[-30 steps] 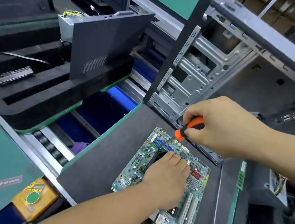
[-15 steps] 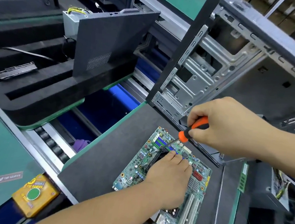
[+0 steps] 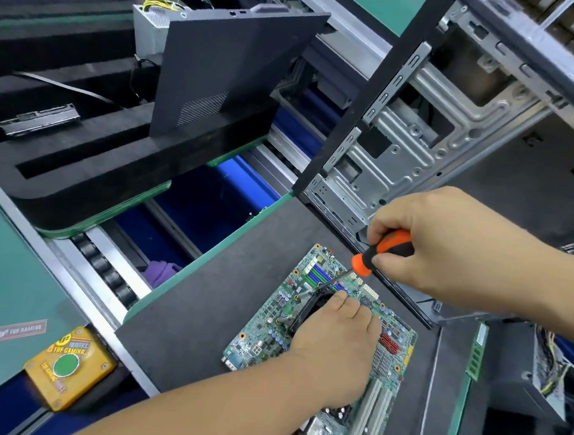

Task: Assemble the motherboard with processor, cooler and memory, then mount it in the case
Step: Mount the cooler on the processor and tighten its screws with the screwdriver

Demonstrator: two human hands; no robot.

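Note:
A green motherboard lies flat on a dark foam mat. My left hand presses down on the black cooler at the board's middle and hides most of it. My right hand grips an orange and black screwdriver. Its shaft slants down to the cooler's far corner, beside the blue memory slots. The open metal case stands tilted just behind the board. A green memory stick lies on the mat's right edge.
A dark case side panel leans upright at the back with a power supply behind it. A roller conveyor runs along the mat's left. A yellow button box sits at lower left. Black foam trays hold a drive.
The view has shifted slightly. My right hand and the screwdriver stay at the cooler's far corner, and my left hand keeps its place on the cooler.

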